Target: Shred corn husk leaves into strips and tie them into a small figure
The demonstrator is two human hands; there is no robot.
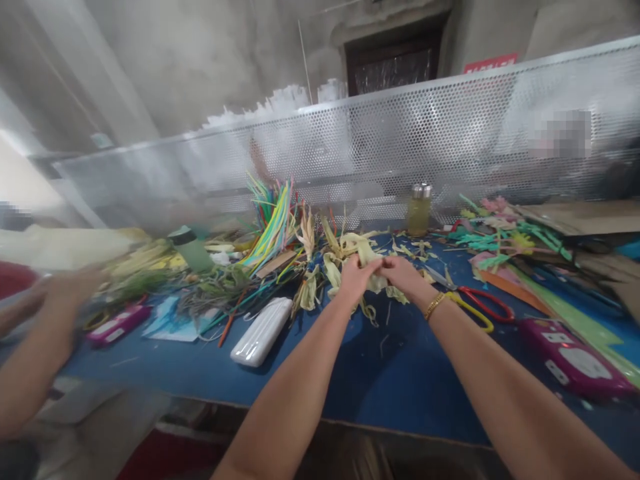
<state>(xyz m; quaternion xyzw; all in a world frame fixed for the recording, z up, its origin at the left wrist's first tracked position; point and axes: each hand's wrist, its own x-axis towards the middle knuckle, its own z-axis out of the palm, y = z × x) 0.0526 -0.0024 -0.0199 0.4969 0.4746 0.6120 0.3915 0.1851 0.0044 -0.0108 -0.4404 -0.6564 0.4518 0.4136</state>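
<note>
Both my hands meet over a heap of pale yellow-green dried leaf strips on the blue table. My left hand is closed, pinching a leaf strip. My right hand, with a gold bracelet on its wrist, is closed on the same strip from the other side. The fingertips of the two hands touch. The view is somewhat blurred.
Scissors with red and yellow handles lie right of my right wrist. A white case, a bundle of coloured strips, a small bottle, pink boxes and green paper scraps lie around. Another person's arm reaches in at left. A perforated metal screen stands behind.
</note>
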